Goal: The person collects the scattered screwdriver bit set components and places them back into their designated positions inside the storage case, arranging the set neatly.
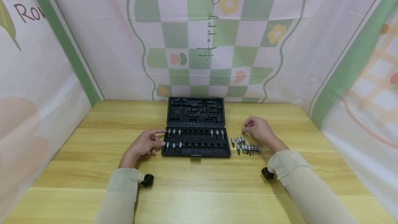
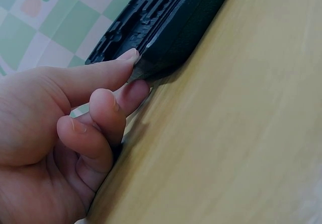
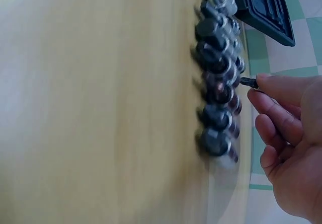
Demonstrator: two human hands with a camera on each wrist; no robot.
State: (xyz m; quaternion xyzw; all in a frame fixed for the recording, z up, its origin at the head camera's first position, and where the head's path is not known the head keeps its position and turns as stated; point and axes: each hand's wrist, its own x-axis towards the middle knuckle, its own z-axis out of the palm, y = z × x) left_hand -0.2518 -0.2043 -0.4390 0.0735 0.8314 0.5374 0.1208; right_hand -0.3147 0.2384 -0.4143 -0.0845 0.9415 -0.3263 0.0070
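An open black tool case (image 1: 196, 126) lies on the table, with several silver bit sockets (image 1: 173, 132) standing in slots at both ends of its near half. At its left edge is my left hand (image 1: 145, 144). Thumb and forefinger are straight and touch the case wall (image 2: 171, 43), while the other fingers curl loosely. To the right of the case, my right hand (image 1: 260, 131) pinches one bit socket (image 3: 249, 82) between thumb and forefinger. Its dark tip sticks out and the rest is hidden by the fingers. Loose bit sockets (image 1: 250, 149) stand grouped below that hand.
A wooden table (image 1: 192, 189) carries everything. A patterned cloth (image 1: 205, 37) hangs behind and at both sides. The case lid (image 1: 196, 110), with moulded recesses, leans back toward the cloth. Black wrist cameras (image 1: 147, 180) sit at both cuffs.
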